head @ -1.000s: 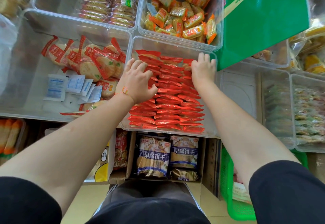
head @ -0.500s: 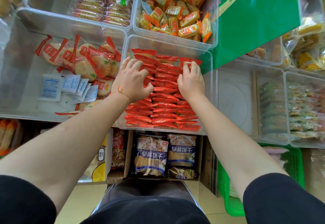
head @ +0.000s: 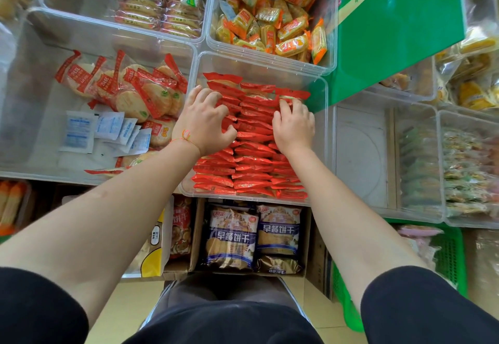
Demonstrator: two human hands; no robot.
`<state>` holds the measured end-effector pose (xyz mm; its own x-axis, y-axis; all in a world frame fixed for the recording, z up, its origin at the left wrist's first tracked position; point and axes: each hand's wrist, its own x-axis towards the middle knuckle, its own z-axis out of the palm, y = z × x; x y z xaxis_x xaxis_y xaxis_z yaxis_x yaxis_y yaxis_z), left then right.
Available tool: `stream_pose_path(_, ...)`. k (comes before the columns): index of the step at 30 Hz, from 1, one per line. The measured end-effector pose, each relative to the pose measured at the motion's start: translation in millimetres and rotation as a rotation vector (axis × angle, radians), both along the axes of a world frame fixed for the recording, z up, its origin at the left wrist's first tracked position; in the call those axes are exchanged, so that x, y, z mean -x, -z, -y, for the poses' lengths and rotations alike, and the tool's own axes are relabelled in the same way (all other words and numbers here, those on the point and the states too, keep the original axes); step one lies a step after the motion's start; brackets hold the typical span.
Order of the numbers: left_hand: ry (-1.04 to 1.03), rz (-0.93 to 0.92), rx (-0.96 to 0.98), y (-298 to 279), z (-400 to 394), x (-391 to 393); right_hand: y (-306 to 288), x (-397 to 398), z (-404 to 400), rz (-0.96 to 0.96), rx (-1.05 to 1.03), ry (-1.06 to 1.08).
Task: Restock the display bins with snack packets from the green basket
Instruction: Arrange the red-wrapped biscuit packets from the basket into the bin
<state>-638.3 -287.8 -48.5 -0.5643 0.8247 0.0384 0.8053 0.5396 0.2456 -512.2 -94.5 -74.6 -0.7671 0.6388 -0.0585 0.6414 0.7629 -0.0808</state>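
Observation:
Rows of red snack packets (head: pixel 253 165) fill a clear display bin (head: pixel 327 138) in the middle of the shelf. My left hand (head: pixel 205 123) lies on the left rows with its fingers spread, pressing down. My right hand (head: pixel 294 126) is on the right rows, fingers curled over a red packet (head: pixel 293 93) at the back of the stack. The green basket (head: pixel 452 257) stands low on the right, below the shelf, with pale packets inside; my right arm hides part of it.
Around the red bin are clear bins of round crackers (head: pixel 135 92), orange-yellow packets (head: pixel 272 25), stacked biscuits (head: pixel 159 11) and mixed sweets (head: pixel 469 171). A green sign (head: pixel 399 36) leans at the back right. Below the shelf, a cardboard box holds blue biscuit bags (head: pixel 253 235).
My right hand has come back from the bin's far right corner toward the middle and curled its fingers onto the rear packets. My left hand stays on the left rows.

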Motion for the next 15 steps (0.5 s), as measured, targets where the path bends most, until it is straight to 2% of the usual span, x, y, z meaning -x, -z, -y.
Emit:
stream_pose_path(7, 0.000, -0.007, 0.013, -0.4, -0.3, -0.2, -3.2, -3.2, 5.4, 0.006, 0.107, 0.148)
stream_pose_path(13, 0.002, -0.010, 0.020, -0.6, 0.3, -0.7, 7.6, -4.7, 9.0, 0.141, 0.124, 0.033)
stream_pose_path(15, 0.004, -0.001, 0.025, -0.9, -0.1, -0.5, 4.9, -4.7, 0.6, 0.159, 0.145, 0.075)
